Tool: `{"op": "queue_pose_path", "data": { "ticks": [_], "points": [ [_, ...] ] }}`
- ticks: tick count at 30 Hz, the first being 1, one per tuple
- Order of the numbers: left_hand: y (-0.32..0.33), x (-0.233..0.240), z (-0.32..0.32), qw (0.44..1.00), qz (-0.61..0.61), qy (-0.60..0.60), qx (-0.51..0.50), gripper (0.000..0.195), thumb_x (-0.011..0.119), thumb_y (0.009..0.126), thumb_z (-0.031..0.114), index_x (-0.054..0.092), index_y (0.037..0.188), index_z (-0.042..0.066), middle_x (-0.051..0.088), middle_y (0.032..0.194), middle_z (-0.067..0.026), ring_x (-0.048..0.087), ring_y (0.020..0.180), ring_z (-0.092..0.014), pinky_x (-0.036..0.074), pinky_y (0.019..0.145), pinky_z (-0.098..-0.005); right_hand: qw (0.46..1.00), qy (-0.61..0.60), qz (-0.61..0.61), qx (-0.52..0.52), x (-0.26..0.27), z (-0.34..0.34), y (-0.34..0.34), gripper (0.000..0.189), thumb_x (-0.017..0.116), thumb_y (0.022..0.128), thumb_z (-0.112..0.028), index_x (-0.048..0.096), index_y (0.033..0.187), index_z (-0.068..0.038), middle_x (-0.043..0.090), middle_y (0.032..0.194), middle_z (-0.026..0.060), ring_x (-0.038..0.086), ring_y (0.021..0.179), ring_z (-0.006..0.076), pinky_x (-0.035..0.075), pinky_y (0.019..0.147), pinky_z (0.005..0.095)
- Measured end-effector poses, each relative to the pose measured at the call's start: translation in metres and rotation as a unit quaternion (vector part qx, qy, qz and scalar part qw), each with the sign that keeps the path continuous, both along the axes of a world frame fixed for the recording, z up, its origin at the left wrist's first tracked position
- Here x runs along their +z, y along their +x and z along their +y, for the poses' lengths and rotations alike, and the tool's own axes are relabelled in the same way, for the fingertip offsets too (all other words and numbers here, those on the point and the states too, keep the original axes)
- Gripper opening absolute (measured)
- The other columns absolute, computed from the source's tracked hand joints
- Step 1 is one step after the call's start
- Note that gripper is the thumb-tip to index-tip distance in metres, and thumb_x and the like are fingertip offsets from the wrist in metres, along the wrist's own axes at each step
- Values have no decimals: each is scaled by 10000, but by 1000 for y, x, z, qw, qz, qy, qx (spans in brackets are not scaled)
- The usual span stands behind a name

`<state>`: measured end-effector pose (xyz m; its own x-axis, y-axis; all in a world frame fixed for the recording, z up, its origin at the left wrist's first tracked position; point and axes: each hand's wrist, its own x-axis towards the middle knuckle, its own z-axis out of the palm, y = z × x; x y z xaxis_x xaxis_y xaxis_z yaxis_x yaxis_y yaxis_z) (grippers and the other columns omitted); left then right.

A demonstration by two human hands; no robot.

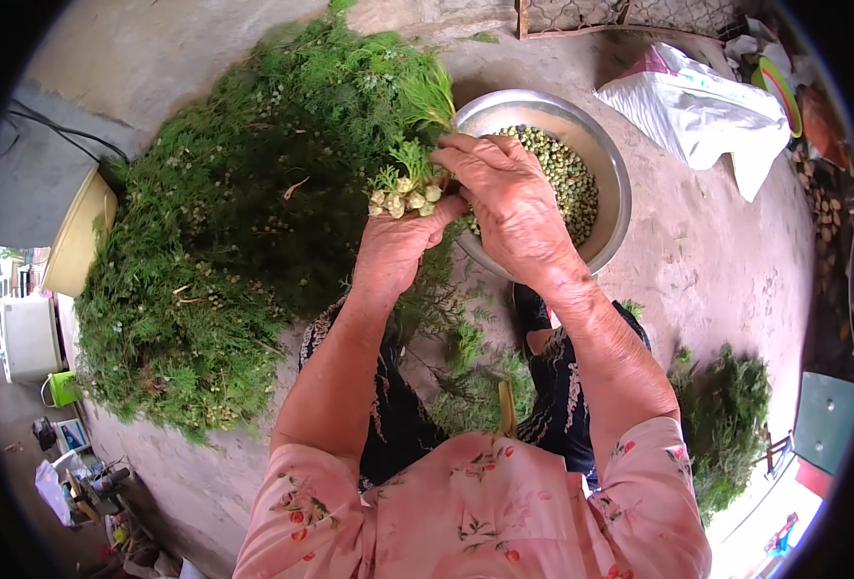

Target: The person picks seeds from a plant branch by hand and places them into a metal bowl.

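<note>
My left hand [398, 242] grips a green conifer sprig [414, 165] that carries a cluster of pale, knobbly seed cones [404, 197]. Close against it, my right hand [506, 195] has its fingertips bent in around the sprig's stems; whether a cone is between them is hidden. Under and beyond my right hand stands a round metal basin [617, 217], partly filled with small greenish cones [575, 181]. To the left spreads a large heap of cut conifer branches [203, 253], with more cones among the foliage.
A smaller pile of branches [724, 427] lies at the right. Loose sprigs [474, 398] litter the floor between my legs. A white woven sack [695, 101] rests beyond the basin on the right. At the far left are a yellowish tub [79, 235] and a light green bucket [63, 389].
</note>
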<state>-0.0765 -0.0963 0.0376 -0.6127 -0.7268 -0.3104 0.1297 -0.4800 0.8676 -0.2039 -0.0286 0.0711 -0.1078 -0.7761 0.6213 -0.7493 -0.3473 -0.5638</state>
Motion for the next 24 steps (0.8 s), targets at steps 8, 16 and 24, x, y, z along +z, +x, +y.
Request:
{"op": "queue_pose_path", "data": {
  "ticks": [8,16,24],
  "points": [
    [4,3,-4,995,62,-33,-69,290,629,773,56,560,1043,-25,614,900,-77,565,702,-160,458,604,-275,985,137,37,-96,-13,-1,-18,179,591,646,32,627,803,-46,577,861,90,551,865,292,436,739,377],
    [0,6,0,999,42,-22,-25,220,603,822,179,602,924,-16,615,743,-65,548,579,-128,403,500,-234,988,-72,-30,-134,13,6,20,241,645,658,50,623,890,-14,589,926,110,578,827,245,462,748,304],
    [1,-6,1,937,-28,-344,58,122,540,783,83,572,864,-3,585,699,-43,530,572,-88,441,493,-248,991,54,-113,-53,-2,-2,29,377,677,669,-8,542,1018,-50,572,909,107,588,748,215,481,654,283]
  ]
}}
